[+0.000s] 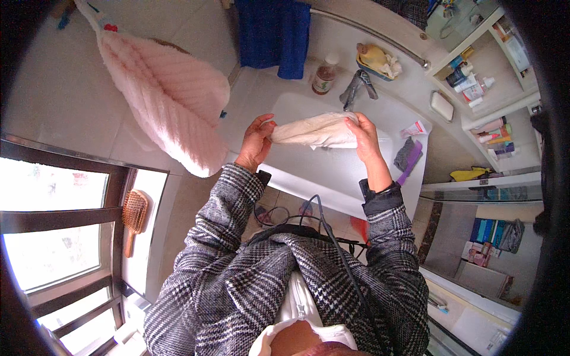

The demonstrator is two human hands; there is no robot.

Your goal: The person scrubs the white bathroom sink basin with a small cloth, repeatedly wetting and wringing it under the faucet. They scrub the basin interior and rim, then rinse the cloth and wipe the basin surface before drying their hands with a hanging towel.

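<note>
A pale cream cloth (314, 130) is stretched sideways between my two hands above the white washbasin (325, 171). At its left end, my left hand (257, 138) grips it. My right hand (365, 135) holds the right end, thumb across the folds. The cloth looks bunched lengthwise, with a loose edge hanging below. Just behind it stands the metal faucet (356, 89), whose spout end is close to the cloth. Whether water is running I cannot tell.
Around the basin are a bottle (326, 73), a soap dish (376, 62), a toothpaste tube (414, 129) and a purple brush (409, 162). A pink towel (167, 98) hangs left, a blue towel (274, 38) behind. Shelves (481, 75) with toiletries line the right. A hairbrush (135, 213) lies on the windowsill.
</note>
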